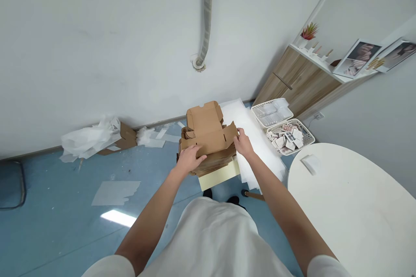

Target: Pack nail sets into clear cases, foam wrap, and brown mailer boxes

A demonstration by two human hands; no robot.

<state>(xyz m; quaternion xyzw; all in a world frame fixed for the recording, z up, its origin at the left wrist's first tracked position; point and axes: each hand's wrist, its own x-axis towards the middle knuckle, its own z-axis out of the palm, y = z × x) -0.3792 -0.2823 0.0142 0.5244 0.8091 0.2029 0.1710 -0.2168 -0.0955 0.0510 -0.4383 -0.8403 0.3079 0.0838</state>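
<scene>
A flat, unfolded brown cardboard box (205,122) lies over a pile of folded cardboard (214,163) in front of me. Its far panel spreads toward the wall, while the near flap is bent up. At the flap's right corner, my right hand (242,143) is closed, pinching the edge between thumb and fingers. My left hand (189,159) rests on the near left part of the cardboard, its fingers stretched and the thumb apart. Beneath the pile, a pale yellow board (219,176) sticks out toward me.
White foam sheets (256,143) are stacked to the right. Beyond them are a white basket of clear plastic pieces (272,112) and another basket of printed cards (289,138). A round white table (354,199) stands at right. Foam scraps and a carton (128,135) lie along the wall.
</scene>
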